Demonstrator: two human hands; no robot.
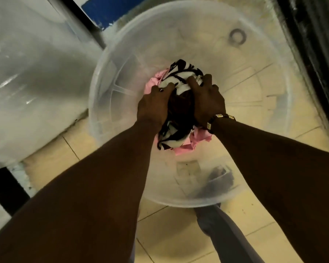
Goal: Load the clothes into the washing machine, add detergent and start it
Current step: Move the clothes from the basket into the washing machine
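Observation:
A bundle of clothes (179,80), black-and-white patterned cloth over pink cloth (184,149), lies in the middle of a large clear plastic basin (122,59) on the floor. Both my hands reach down into the basin. My left hand (154,105) grips the bundle's left side and my right hand (207,101), with a bracelet at the wrist, grips its right side. The white washing machine (32,73) stands to the left of the basin, blurred.
The floor is pale yellow tile (171,234). A dark frame or wall edge (315,44) runs down the right side. My leg in grey trousers (222,236) stands just in front of the basin. A blue panel (106,8) shows at the top.

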